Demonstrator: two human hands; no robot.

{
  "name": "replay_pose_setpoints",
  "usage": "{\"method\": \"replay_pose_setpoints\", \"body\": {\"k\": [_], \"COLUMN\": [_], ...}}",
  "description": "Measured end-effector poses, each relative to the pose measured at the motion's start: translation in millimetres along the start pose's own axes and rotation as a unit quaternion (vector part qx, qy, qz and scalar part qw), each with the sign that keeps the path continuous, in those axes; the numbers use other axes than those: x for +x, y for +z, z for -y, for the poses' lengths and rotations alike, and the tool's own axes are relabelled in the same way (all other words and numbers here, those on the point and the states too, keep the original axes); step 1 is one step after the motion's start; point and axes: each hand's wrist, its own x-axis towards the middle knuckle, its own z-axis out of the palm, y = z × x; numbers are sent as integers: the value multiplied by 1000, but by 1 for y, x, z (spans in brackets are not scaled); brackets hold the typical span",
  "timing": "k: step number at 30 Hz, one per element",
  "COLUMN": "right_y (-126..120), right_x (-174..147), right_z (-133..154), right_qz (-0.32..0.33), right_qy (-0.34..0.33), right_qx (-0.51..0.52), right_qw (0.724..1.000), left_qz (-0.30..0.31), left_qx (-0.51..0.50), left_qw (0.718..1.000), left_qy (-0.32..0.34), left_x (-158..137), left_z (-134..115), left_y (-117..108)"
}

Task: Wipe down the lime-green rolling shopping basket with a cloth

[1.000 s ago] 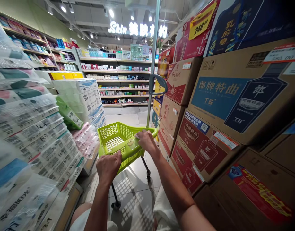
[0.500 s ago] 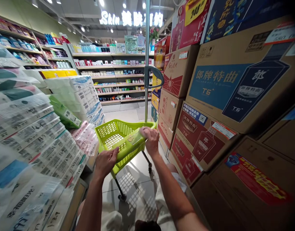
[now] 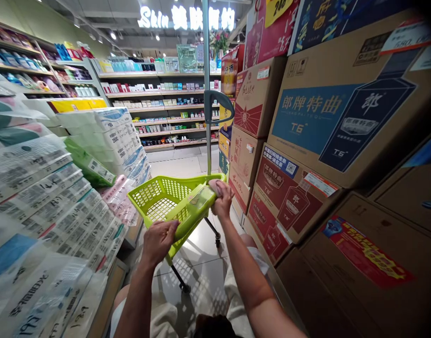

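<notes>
We note glare from ceiling spotlights (image 3: 113, 35) and a lit sign (image 3: 187, 18), a lattice shadow (image 3: 202, 279) below the basket (image 3: 182, 206), stretched, blurred packs (image 3: 42, 281) leftmost, and black vignetting upper right.

A white sign (image 3: 180, 18) glows above stocked shelves (image 3: 152, 109) and pale floor tiles (image 3: 176, 165), a green wall (image 3: 32, 21) at left.

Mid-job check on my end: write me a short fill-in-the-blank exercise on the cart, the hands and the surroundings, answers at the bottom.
1. The basket cart is bright ____.
2. The left hand grips the cart; the ____ hand holds a pinkish cloth-like item.
3. Stacked wrapped packs are on the picture's ____ side, opposite cardboard boxes.
4. The lit sign starts with "____".

Missing words: green; right; left; Skin.
</notes>
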Motion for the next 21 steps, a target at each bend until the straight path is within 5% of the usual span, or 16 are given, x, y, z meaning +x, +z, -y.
{"method": "replay_pose_setpoints", "body": {"k": [2,4,8,10,17,21], "right_y": [-5,-4,5,5,-14,-18], "right_x": [25,17,-62,-87,-5,-8], "right_z": [-8,-5,19,27,21,33], "right_qz": [26,21,-43,-24,69,190], "right_qy": [0,2,-20,-74,-123,-244], "right_qx": [-2,5,30,42,-5,-28], "right_qw": [1000,1000,998,996,990,951], "left_qz": [-42,-91,-100,-77,-57,-117], "left_qx": [-58,-84,-91,-92,-100,-130], "left_qw": [997,992,991,992,993,984], "left_qy": [28,23,23,28,20,26], "left_x": [1,3,6,6,6,9], "left_z": [15,24,23,20,15,14], "left_y": [4,12,23,23,30,45]}}
